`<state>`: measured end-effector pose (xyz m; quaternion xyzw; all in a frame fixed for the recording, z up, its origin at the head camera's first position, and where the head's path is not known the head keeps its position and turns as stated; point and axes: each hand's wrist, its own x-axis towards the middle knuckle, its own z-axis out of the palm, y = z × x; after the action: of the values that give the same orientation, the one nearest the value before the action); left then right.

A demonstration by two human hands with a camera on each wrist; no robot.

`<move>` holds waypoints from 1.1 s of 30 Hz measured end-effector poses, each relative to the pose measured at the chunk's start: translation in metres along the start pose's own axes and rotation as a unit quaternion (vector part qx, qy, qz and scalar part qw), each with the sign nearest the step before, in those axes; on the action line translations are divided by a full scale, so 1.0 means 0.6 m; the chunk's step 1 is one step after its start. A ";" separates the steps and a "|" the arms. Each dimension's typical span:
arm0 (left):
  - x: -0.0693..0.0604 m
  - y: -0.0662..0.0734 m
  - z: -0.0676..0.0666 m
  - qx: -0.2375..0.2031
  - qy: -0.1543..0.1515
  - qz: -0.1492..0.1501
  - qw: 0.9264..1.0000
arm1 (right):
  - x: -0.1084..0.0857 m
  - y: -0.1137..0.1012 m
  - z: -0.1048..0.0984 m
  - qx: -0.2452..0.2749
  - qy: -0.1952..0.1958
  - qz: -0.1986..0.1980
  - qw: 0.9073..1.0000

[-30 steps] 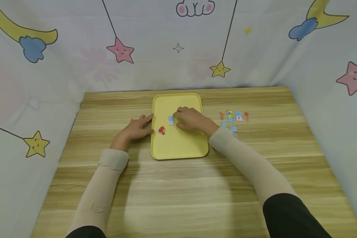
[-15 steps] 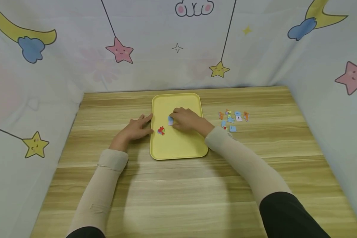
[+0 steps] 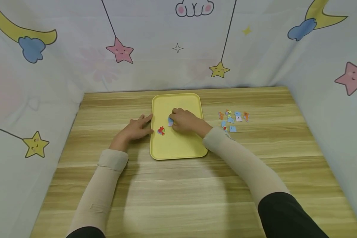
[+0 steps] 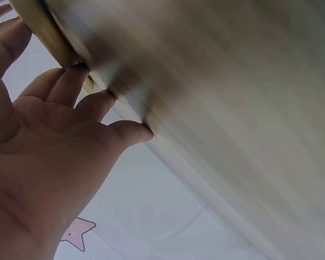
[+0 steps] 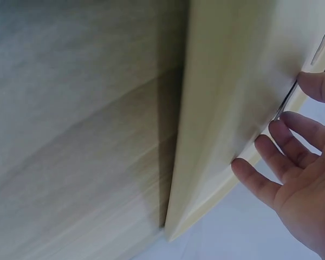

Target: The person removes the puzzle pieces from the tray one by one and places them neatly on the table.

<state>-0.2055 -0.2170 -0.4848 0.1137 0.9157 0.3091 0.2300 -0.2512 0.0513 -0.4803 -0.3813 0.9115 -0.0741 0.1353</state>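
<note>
A yellow tray (image 3: 178,147) lies on the wooden table. My left hand (image 3: 136,128) rests on the table at the tray's left side, fingers spread, with thumb and a fingertip touching its rim. Over the tray's middle, my right hand (image 3: 184,120) has its fingers curled down beside a small blue-and-pink puzzle piece (image 3: 170,122), which they partly cover. In the right wrist view, a thin flat piece (image 5: 286,100) shows edge-on between the thumb and a fingertip; its printed face is hidden. A red puzzle piece (image 3: 161,131) lies on the tray, nearer its left rim.
Several loose puzzle pieces, among them an orange one (image 3: 246,116) and a blue one (image 3: 232,128), lie on the wooden table (image 3: 172,198) right of the tray. A white curtain (image 3: 154,49) printed with stars and moons surrounds the table's back and sides.
My right hand has shifted slightly left, and its fingers now cover more of the blue-and-pink piece. My left hand has stayed at the tray's rim.
</note>
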 end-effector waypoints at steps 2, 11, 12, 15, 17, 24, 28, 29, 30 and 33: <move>0.000 0.000 0.000 0.000 0.001 0.000 1.000 | -0.001 0.000 0.000 0.003 0.002 0.001 1.000; 0.001 0.001 -0.001 0.005 0.002 0.005 1.000 | -0.009 0.010 -0.001 0.014 0.002 0.005 1.000; 0.001 0.001 -0.001 0.004 0.002 0.004 1.000 | -0.011 0.012 -0.002 0.015 0.002 0.005 1.000; 0.000 0.001 -0.002 0.002 0.001 0.002 1.000 | -0.015 0.015 -0.005 0.021 0.002 0.005 1.000; -0.001 0.001 -0.002 0.003 0.000 0.002 1.000 | -0.018 0.017 -0.007 0.022 0.004 0.006 1.000; -0.002 0.003 -0.001 0.005 -0.001 0.004 1.000 | -0.032 0.025 -0.009 0.030 0.009 0.009 0.999; -0.003 0.004 0.001 0.005 -0.001 0.005 1.000 | -0.043 0.032 -0.013 0.042 0.014 0.006 0.999; -0.003 0.004 0.001 0.004 -0.001 0.004 1.000 | -0.046 0.034 -0.014 0.042 0.016 0.005 0.999; -0.004 0.004 0.001 0.004 -0.002 0.005 1.000 | -0.048 0.036 -0.016 0.044 0.017 0.004 0.999; -0.003 0.002 0.002 0.005 -0.001 0.003 1.000 | -0.055 0.040 -0.019 0.048 0.017 0.004 0.999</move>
<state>-0.2034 -0.2161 -0.4841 0.1179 0.9167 0.3050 0.2297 -0.2488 0.0923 -0.4687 -0.3690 0.9107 -0.1239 0.1382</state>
